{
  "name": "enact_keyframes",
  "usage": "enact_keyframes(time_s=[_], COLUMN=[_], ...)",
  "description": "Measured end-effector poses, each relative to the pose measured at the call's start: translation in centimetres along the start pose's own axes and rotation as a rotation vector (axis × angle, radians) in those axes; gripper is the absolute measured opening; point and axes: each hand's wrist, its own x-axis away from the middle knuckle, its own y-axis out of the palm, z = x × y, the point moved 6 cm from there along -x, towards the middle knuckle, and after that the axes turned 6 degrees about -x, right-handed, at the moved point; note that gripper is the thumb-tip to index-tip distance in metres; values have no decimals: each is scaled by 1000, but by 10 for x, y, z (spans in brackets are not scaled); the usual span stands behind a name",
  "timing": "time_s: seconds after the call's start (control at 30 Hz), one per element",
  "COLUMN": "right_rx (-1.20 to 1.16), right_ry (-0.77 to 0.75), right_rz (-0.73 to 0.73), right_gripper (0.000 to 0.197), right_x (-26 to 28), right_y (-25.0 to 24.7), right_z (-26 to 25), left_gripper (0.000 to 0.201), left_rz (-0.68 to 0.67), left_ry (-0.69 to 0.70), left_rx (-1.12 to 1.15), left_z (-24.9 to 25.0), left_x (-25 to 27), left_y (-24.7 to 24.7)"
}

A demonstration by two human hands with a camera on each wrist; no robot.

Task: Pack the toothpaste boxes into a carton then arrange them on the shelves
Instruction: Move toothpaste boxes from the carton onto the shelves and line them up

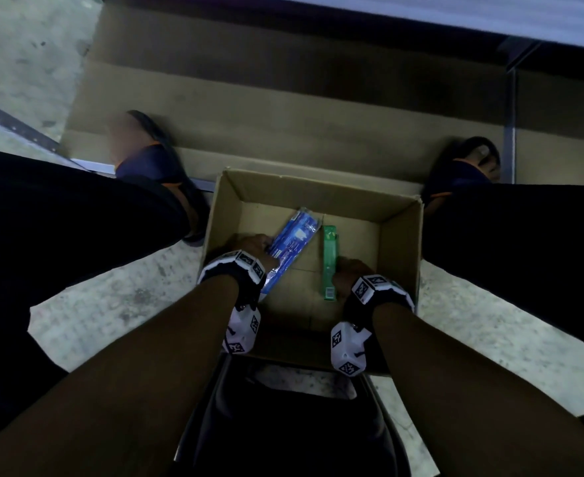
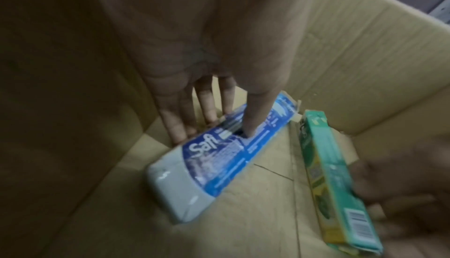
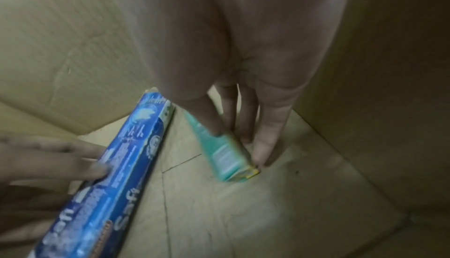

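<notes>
An open brown carton (image 1: 400,235) stands on the floor between my feet. Inside it, my left hand (image 1: 254,246) grips a blue toothpaste box (image 1: 289,242), thumb on top and fingers along its far side; the box lies slanted on the carton floor (image 2: 255,214). In the left wrist view the blue box (image 2: 212,158) reads "Safi". My right hand (image 1: 349,273) pinches a slim green toothpaste box (image 1: 329,259) standing on its narrow edge near the middle of the carton. In the right wrist view the thumb and fingers (image 3: 268,142) clamp the green box (image 3: 224,158) from both sides.
A flattened cardboard sheet (image 1: 283,98) covers the floor beyond the carton. My sandalled feet (image 1: 153,156) flank the carton. A dark seat edge (image 1: 283,425) lies below my forearms. Concrete floor (image 1: 111,304) surrounds the carton, and a metal frame post (image 1: 509,125) rises at the right.
</notes>
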Motion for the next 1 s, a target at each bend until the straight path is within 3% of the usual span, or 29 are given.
enact_keyframes(time_s=[0.27,0.47,0.63,0.8,1.0], right_rx=[-203,-111,-106,-129,-112], right_ry=[56,10,15,15,25], right_rz=[106,115,114,146,97], right_gripper=[69,69,78,75,71], right_x=[6,2,-1,-3,-6], right_y=[-11,-13,-10,-7,-7], right_z=[-3,-8,-10,-13,-12], left_gripper=[78,78,59,63,69], left_rz=[69,115,149,121,62], left_ry=[27,77,92,82,58], left_rx=[-146,-190,-190,-163,25], left_z=[18,31,32,30,21], left_x=[1,2,4,2,0], left_y=[4,3,0,-2,-5])
